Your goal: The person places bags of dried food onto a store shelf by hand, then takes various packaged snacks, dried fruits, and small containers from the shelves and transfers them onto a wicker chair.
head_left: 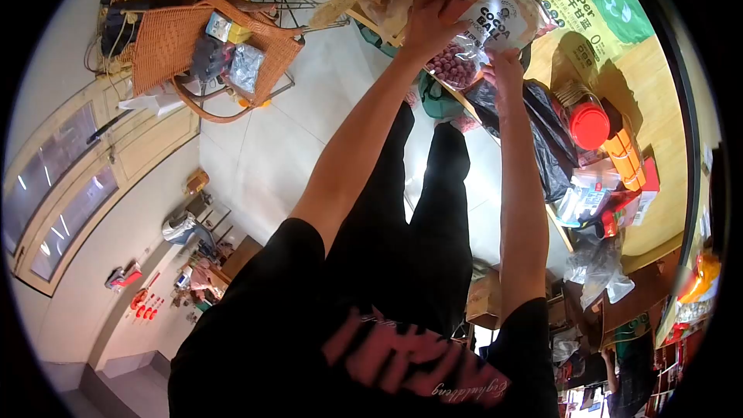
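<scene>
L hand splayed, R hand touching pkg.

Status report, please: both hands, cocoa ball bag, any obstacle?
Left hand and right hand on Cocoa Ball bag. Purplish balls visible inside. Possible obstacle: black plastic bag near right hand.

Wicker chair bearing packets. Red-lidded jar beside orange package. Crumpled clear bag near table edge.

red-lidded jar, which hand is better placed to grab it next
Probably the right hand: it is at the cocoa ball bag's side nearer the red-lidded jar, while the left hand is farther off, toward the bag's opposite edge.
</scene>
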The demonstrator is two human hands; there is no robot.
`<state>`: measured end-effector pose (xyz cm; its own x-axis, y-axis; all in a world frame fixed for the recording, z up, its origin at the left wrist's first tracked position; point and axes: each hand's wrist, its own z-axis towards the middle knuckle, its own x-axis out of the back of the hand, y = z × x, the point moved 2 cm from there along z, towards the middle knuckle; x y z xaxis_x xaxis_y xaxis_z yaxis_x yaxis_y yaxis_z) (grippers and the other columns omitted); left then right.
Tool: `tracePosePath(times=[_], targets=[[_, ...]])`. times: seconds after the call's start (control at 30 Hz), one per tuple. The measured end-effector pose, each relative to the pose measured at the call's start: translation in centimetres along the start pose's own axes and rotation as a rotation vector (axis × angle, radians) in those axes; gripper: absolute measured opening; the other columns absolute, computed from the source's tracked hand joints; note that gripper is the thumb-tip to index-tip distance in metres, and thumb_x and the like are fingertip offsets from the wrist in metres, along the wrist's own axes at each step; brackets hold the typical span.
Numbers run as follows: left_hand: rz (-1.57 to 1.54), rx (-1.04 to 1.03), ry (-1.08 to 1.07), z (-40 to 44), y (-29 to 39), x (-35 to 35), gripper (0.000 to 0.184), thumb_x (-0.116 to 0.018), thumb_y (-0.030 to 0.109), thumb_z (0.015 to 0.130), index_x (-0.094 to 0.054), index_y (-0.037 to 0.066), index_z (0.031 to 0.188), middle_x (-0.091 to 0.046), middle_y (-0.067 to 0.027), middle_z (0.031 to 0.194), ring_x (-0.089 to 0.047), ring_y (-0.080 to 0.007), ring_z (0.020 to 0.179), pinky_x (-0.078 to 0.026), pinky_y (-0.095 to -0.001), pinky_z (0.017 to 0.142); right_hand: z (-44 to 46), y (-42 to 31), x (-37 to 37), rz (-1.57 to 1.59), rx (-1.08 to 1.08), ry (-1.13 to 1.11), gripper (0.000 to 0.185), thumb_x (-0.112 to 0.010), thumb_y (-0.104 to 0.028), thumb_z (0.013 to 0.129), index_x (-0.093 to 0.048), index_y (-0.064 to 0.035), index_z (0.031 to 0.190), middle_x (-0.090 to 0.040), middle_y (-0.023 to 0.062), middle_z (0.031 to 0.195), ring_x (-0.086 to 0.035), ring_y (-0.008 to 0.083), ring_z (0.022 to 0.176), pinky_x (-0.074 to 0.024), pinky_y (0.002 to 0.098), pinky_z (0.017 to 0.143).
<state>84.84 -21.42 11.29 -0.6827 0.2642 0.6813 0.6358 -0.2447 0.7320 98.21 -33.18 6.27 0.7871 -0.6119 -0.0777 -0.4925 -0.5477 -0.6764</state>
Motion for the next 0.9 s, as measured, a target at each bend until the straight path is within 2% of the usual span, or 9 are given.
tracePosePath(times=[0.07,0.17,0.23,0.37,0.43,0.57,0.77,0.83,0.9], targets=[[0.054,-0.019,0.008,-0.4,1.1,-0.5,0.062,-0.069,0.042,0.065,-0.057,0.005,0.114,-0.052,-0.0223,0.114,-0.048,-0.0358,0.108,-0.040,-0.0415,0.091,0.5,-0.5,0.4,0.080,0.034,-0.070,0.020,-0.065,-0.017,0.075,-0.054,-0.0078,0.088,-0.053,-0.0004,0.071,-0.053,0.0089,0.060,-0.0411,0.0211,0.052],[0.164,-0.115,0.065,-1.9,1.4,-1.5,0.058,-0.069,0.038,0.066,-0.058,0.005,0.112,-0.051,-0.0218,0.116,-0.048,-0.0362,0.108,-0.040,-0.0408,0.091,-0.4,0.4,0.0,-0.049,0.201,0.104,0.022,-0.069,-0.008,0.068,-0.053,0.0009,0.080,-0.056,0.0066,0.069,-0.054,0.0181,0.056,-0.0439,0.0281,0.053],[0.209,-0.200,0.121,-2.2,1.8,-2.1,0.054,-0.069,0.035,0.066,-0.059,0.005,0.110,-0.051,-0.0217,0.117,-0.049,-0.0363,0.107,-0.040,-0.0404,0.090,-1.0,1.2,0.4,-0.171,0.322,0.199,0.033,-0.071,-0.009,0.064,-0.054,0.0061,0.087,-0.056,0.0064,0.075,-0.052,0.0219,0.064,-0.0440,0.0322,0.062],[-0.063,-0.127,-0.004,-2.4,6.0,1.1,0.041,-0.069,0.022,0.066,-0.059,0.001,0.100,-0.052,-0.0211,0.113,-0.053,-0.0335,0.102,-0.044,-0.0386,0.084,-3.0,-0.6,0.8,-0.029,0.319,0.117,0.031,-0.069,-0.006,0.065,-0.056,0.0019,0.091,-0.055,0.0051,0.085,-0.052,0.0158,0.071,-0.0432,0.0274,0.062],[-0.204,0.122,-0.309,-2.7,7.1,2.0,0.040,-0.068,0.019,0.069,-0.058,0.000,0.103,-0.053,-0.0197,0.112,-0.057,-0.0314,0.097,-0.046,-0.0360,0.082,-5.4,-1.9,0.7,0.133,0.274,0.030,0.031,-0.068,-0.005,0.067,-0.056,0.0002,0.094,-0.056,0.0047,0.089,-0.052,0.0140,0.073,-0.0429,0.0256,0.063],[-0.365,0.010,-0.216,-6.8,9.0,3.7,0.043,-0.068,0.013,0.070,-0.055,-0.001,0.108,-0.049,-0.0179,0.119,-0.059,-0.0297,0.093,-0.048,-0.0343,0.081,-10.0,-2.5,1.8,0.231,0.163,-0.082,0.037,-0.060,-0.004,0.077,-0.048,-0.0037,0.112,-0.055,0.0038,0.104,-0.054,0.0123,0.091,-0.0451,0.0260,0.073],[-0.283,-0.132,-0.275,-13.7,12.0,9.5,0.051,-0.071,0.007,0.066,-0.053,0.003,0.114,-0.040,-0.0145,0.131,-0.048,-0.0299,0.113,-0.041,-0.0368,0.093,-14.0,1.1,3.4,0.533,0.205,-0.187,0.054,-0.058,-0.003,0.078,-0.037,-0.0056,0.127,-0.046,0.0082,0.121,-0.049,0.0189,0.109,-0.0432,0.0333,0.091],[-0.380,-0.069,-0.391,-15.4,11.2,10.6,0.061,-0.072,0.007,0.065,-0.048,0.008,0.121,-0.037,-0.0143,0.133,-0.040,-0.0310,0.120,-0.037,-0.0378,0.098,-15.6,3.0,3.7,0.262,0.404,-0.095,0.053,-0.055,-0.019,0.087,-0.028,-0.0068,0.132,-0.046,0.0102,0.123,-0.052,0.0207,0.105,-0.0480,0.0321,0.086],[-0.398,-0.046,-0.363,-16.8,10.2,11.2,0.071,-0.073,0.009,0.065,-0.040,0.009,0.128,-0.031,-0.0146,0.137,-0.037,-0.0311,0.123,-0.036,-0.0382,0.098,-17.4,3.4,3.0,0.214,0.429,-0.076,0.053,-0.056,-0.018,0.087,-0.030,-0.0059,0.131,-0.047,0.0105,0.122,-0.052,0.0202,0.105,-0.0480,0.0320,0.085]])
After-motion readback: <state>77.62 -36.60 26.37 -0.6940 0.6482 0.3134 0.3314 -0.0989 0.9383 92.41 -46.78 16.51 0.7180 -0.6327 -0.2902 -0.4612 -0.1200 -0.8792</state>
